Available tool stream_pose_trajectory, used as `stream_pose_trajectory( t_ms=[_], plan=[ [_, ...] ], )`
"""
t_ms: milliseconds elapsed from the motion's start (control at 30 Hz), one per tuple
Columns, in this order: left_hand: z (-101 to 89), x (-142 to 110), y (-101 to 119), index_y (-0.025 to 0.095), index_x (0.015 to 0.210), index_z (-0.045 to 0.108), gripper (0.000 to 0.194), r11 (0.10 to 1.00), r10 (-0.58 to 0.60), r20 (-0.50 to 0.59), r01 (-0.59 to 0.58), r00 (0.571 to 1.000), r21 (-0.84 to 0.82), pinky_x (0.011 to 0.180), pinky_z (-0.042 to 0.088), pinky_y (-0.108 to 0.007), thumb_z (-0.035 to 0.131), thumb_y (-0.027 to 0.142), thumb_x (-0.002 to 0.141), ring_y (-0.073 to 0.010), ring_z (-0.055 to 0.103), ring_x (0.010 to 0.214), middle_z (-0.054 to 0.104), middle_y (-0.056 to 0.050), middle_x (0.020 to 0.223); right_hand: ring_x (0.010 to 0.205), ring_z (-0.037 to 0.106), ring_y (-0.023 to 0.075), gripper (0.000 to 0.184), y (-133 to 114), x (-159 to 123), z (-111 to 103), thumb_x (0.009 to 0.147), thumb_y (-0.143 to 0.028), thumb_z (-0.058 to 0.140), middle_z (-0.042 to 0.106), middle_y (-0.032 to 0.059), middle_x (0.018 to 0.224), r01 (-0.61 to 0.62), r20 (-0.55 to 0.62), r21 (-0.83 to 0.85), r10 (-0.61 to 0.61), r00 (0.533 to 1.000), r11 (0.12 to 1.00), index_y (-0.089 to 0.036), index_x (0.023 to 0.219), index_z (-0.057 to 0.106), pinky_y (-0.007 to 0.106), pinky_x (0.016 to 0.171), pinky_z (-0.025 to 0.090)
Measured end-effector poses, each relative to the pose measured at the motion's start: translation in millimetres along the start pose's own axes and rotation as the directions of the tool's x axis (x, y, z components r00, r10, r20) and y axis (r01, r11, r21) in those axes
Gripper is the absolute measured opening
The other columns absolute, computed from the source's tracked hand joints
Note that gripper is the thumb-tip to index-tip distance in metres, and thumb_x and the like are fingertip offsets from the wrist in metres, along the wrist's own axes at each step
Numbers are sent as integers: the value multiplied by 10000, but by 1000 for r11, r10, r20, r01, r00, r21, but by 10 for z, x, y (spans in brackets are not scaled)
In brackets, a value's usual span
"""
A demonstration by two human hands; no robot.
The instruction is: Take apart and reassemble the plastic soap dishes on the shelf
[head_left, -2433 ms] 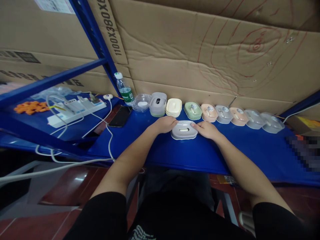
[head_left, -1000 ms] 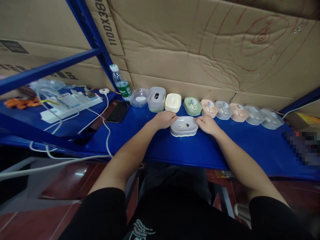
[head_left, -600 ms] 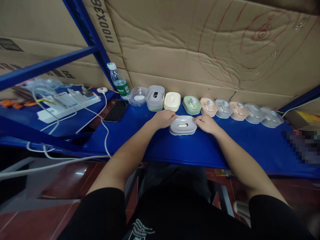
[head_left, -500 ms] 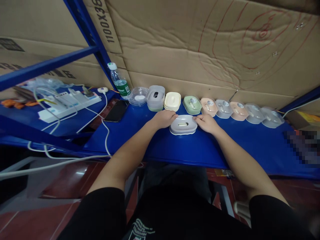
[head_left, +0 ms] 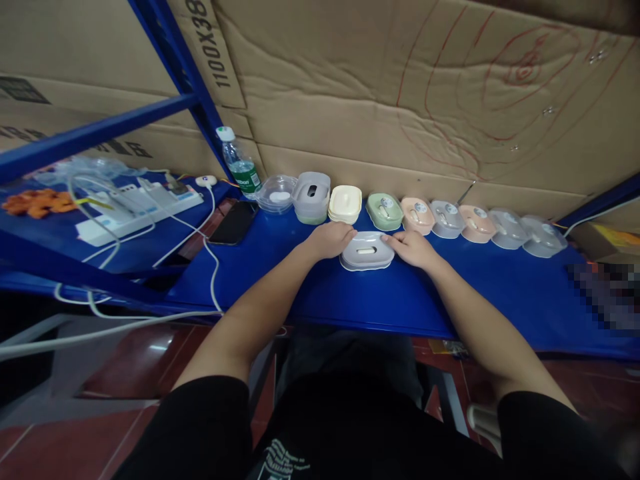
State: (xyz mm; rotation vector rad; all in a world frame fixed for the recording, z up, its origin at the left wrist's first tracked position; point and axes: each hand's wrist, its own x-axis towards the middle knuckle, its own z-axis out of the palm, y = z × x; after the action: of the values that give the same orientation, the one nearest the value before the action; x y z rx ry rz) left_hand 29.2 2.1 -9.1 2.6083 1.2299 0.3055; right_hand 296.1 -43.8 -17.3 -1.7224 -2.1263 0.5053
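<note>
A small grey plastic soap box (head_left: 367, 260) with a slot in its inner tray rests on the blue table in front of me. A white piece shows in that slot. My left hand (head_left: 333, 240) is closed on the back left corner of its rim. At the back right corner, my right hand (head_left: 410, 249) grips the rim, its thumb lying over the top edge. Behind my hands stand a stack of cream trays (head_left: 345, 200) and a closed green soap box (head_left: 385, 211). The fingers under the rim are hidden on both sides.
Left along the back are stacked grey trays (head_left: 320, 195), clear lids (head_left: 273, 190), a water bottle (head_left: 243, 170) and a black phone (head_left: 233, 222). Several closed boxes, such as a pink one (head_left: 479, 227), line the right. A power strip (head_left: 145, 210) trails cables at far left.
My right thumb has shifted slightly left, further over the rim of the grey soap box. The box and my left hand stay nearly where they were.
</note>
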Motion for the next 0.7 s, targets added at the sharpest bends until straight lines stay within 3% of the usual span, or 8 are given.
stream_pose_trajectory(
  t_ms=[67, 133, 200, 300, 700],
  plan=[
    [2, 2, 2, 149, 1141, 732, 501, 1000, 3, -10, -3, 1000, 1, 992, 517, -389, 291, 374, 1066, -266, 685, 1151, 754, -135, 1234, 652, 570, 194, 602, -13, -6, -9, 986, -709, 443, 644, 41, 676, -17, -26, -40, 16, 1000, 999, -215, 679, 598, 316, 592, 324],
    [3, 2, 8, 148, 1143, 734, 499, 1000, 3, -13, -3, 1000, -4, 980, 520, -396, 296, 373, 1065, -272, 689, 1139, 758, -137, 1226, 728, 625, 219, 535, -12, -5, -9, 990, -687, 471, 714, 55, 791, -15, -46, -32, 13, 999, 999, -216, 885, 702, 315, 624, 363],
    [6, 1, 16, 151, 1144, 736, 488, 1000, 0, -7, 0, 1000, -16, 981, 520, -403, 306, 368, 1063, -276, 692, 1133, 761, -133, 1216, 790, 660, 232, 486, 2, 2, 2, 1012, -637, 470, 753, 64, 886, 27, -30, 3, -27, 999, 1000, -221, 1032, 720, 318, 661, 402],
    [19, 4, 27, 165, 1146, 736, 466, 999, 8, -4, -8, 1000, -42, 993, 516, -399, 323, 365, 1061, -269, 694, 1132, 762, -114, 1212, 811, 674, 233, 451, 28, 14, 26, 1039, -571, 446, 766, 73, 923, 74, 12, 4, -74, 997, 997, -210, 977, 708, 320, 678, 424],
    [84, 30, 4, 171, 1134, 712, 455, 993, 79, -20, -80, 997, -89, 991, 518, -384, 304, 359, 1068, -248, 699, 1106, 762, -108, 1184, 767, 652, 222, 423, -22, 19, 6, 1041, -526, 442, 734, 80, 850, 31, 33, -12, -31, 999, 999, -196, 873, 646, 309, 655, 408]
  ],
)
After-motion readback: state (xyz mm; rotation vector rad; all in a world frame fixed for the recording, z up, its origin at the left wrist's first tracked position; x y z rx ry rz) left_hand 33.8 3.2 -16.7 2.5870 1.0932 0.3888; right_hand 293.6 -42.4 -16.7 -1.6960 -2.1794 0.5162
